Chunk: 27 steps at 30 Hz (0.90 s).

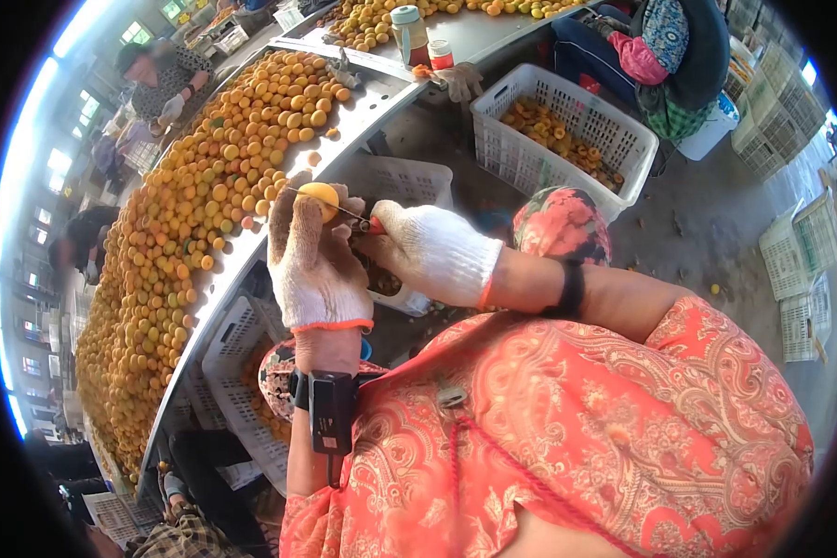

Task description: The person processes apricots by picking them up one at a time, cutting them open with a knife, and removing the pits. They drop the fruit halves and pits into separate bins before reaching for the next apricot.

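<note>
In a white knitted glove with browned fingers, my left hand (pixel 318 265) is closed around a yellow-orange apricot (pixel 318 199), holding it up between thumb and fingers. My right hand (pixel 428 244), gloved the same way, grips a thin metal tool with a red handle (pixel 375 225). The tool's slender shaft runs left to the fruit and crosses its face. Most of the handle is hidden in my fist. Just beyond both hands lies the metal edge of a sorting table (pixel 367 112), with a large heap of apricots (pixel 219 163) on it.
A white crate (pixel 567 121) of split apricots stands on the floor at the upper right. Another crate (pixel 237 372) sits under the table near my left arm. A bottle (pixel 407 37) and a red jar (pixel 441 56) stand on the table. Other people (pixel 167 79) sit around it.
</note>
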{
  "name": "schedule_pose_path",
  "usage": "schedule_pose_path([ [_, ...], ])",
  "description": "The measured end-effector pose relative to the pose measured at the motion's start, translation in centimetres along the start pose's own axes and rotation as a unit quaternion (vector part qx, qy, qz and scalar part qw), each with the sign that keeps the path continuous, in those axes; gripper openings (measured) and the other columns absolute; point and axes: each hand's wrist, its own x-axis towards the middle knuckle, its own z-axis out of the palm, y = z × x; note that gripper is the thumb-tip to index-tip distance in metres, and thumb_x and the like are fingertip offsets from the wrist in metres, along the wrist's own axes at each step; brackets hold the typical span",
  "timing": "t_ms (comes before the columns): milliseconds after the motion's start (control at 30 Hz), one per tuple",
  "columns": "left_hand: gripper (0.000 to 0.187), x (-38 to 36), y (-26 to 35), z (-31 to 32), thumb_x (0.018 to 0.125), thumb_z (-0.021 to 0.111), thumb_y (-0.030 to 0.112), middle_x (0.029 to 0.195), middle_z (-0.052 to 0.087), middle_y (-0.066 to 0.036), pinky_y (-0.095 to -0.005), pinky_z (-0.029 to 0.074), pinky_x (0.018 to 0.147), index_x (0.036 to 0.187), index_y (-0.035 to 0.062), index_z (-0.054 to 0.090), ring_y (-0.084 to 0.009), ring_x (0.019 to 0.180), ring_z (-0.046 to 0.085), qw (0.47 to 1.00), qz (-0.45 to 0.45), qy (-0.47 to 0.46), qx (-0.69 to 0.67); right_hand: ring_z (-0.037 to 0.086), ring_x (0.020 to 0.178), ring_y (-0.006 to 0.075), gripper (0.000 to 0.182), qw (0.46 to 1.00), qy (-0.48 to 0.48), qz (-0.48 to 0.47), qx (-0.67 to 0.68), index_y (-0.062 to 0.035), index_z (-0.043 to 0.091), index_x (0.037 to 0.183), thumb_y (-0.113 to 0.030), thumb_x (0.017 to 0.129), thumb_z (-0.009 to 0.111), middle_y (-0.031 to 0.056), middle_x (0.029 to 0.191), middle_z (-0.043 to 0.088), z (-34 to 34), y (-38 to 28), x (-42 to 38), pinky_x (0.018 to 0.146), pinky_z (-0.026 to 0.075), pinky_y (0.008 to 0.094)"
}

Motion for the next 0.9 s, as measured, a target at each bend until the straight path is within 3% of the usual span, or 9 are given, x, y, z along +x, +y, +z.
schedule_pose_path([
  [167, 0.037, -0.5, -0.5, 1.5, 0.097, 0.061, 0.009, 0.113, 0.065, -0.010, -0.0344, 0.048, 0.090, 0.132, 0.0024, 0.053, -0.0189, 0.106, 0.060, 0.994, 0.030, 0.018, 0.100, 0.065, 0.079, 0.0433, 0.028, 1.000, -0.001, 0.025, -0.016, -0.0016, 0.053, 0.101, -0.029, 0.098, 0.055, 0.0241, 0.080, 0.066, -0.8, 0.1, -0.1, 0.064, 0.051, 0.0489],
  [333, 0.030, -0.7, -1.8, 0.4, 0.100, 0.057, 0.015, 0.109, 0.066, -0.014, -0.0307, 0.052, 0.086, 0.126, 0.0019, 0.055, -0.0212, 0.099, 0.063, 0.990, 0.039, -0.022, 0.133, 0.066, 0.079, 0.0430, 0.029, 1.000, 0.015, 0.009, -0.004, -0.0018, 0.053, 0.102, -0.030, 0.097, 0.055, 0.0240, 0.081, 0.066, -0.1, 0.7, -0.5, 0.064, 0.051, 0.0490],
  [400, 0.028, -0.9, -1.9, 1.1, 0.100, 0.059, 0.023, 0.106, 0.067, -0.016, -0.0347, 0.055, 0.081, 0.118, 0.0025, 0.056, -0.0243, 0.093, 0.065, 0.996, -0.092, 0.022, -0.007, 0.066, 0.078, 0.0426, 0.028, 0.999, 0.014, 0.038, -0.026, -0.0020, 0.053, 0.103, -0.029, 0.097, 0.056, 0.0240, 0.081, 0.066, 0.2, 0.5, -0.4, 0.064, 0.052, 0.0493],
  [433, 0.032, -0.7, -2.1, 1.5, 0.099, 0.061, 0.032, 0.104, 0.067, -0.018, -0.0380, 0.056, 0.078, 0.113, 0.0034, 0.056, -0.0263, 0.090, 0.065, 0.992, -0.111, 0.053, -0.019, 0.066, 0.078, 0.0426, 0.028, 0.999, 0.014, 0.036, -0.025, -0.0020, 0.053, 0.103, -0.029, 0.097, 0.056, 0.0240, 0.081, 0.066, 0.3, 0.6, -0.3, 0.064, 0.052, 0.0493],
  [533, 0.036, -1.0, -1.8, 2.9, 0.099, 0.061, 0.036, 0.104, 0.067, -0.018, -0.0388, 0.056, 0.080, 0.115, 0.0039, 0.056, -0.0257, 0.090, 0.065, 0.988, -0.125, 0.087, -0.011, 0.066, 0.078, 0.0425, 0.027, 0.998, 0.027, 0.037, -0.037, -0.0014, 0.053, 0.104, -0.027, 0.097, 0.057, 0.0241, 0.081, 0.066, 0.3, 0.8, -0.2, 0.064, 0.052, 0.0489],
  [600, 0.038, -0.7, -1.7, 1.9, 0.099, 0.061, 0.033, 0.108, 0.067, -0.017, -0.0378, 0.055, 0.084, 0.121, 0.0019, 0.056, -0.0251, 0.095, 0.065, 0.991, -0.122, 0.057, 0.003, 0.066, 0.079, 0.0426, 0.026, 0.998, 0.042, 0.042, -0.023, -0.0005, 0.053, 0.104, -0.026, 0.097, 0.057, 0.0246, 0.081, 0.066, -0.4, 0.2, -0.4, 0.063, 0.052, 0.0482],
  [700, 0.036, 0.2, -1.6, 0.1, 0.099, 0.061, 0.021, 0.118, 0.065, -0.015, -0.0362, 0.050, 0.097, 0.124, -0.0044, 0.058, -0.0247, 0.106, 0.064, 0.993, -0.023, -0.044, 0.104, 0.068, 0.075, 0.0409, 0.032, 0.999, 0.045, 0.000, -0.021, 0.0024, 0.053, 0.105, -0.028, 0.097, 0.057, 0.0241, 0.079, 0.067, -0.5, 1.2, -0.7, 0.062, 0.053, 0.0474],
  [867, 0.036, 0.7, -1.6, -0.1, 0.098, 0.062, 0.022, 0.115, 0.065, -0.015, -0.0367, 0.051, 0.094, 0.124, -0.0031, 0.056, -0.0246, 0.103, 0.064, 0.989, 0.019, -0.057, 0.133, 0.067, 0.075, 0.0417, 0.030, 0.999, 0.049, -0.008, -0.014, 0.0010, 0.052, 0.107, -0.027, 0.097, 0.057, 0.0236, 0.079, 0.066, -0.1, 1.4, -0.8, 0.062, 0.052, 0.0475],
  [900, 0.036, 0.4, -1.9, 0.2, 0.098, 0.063, 0.024, 0.111, 0.066, -0.015, -0.0371, 0.052, 0.091, 0.121, -0.0020, 0.057, -0.0250, 0.100, 0.064, 0.997, -0.027, -0.023, 0.075, 0.066, 0.077, 0.0425, 0.028, 0.999, 0.047, 0.015, -0.022, -0.0007, 0.051, 0.108, -0.026, 0.097, 0.056, 0.0241, 0.080, 0.066, -0.1, 1.3, -0.8, 0.062, 0.051, 0.0484],
])
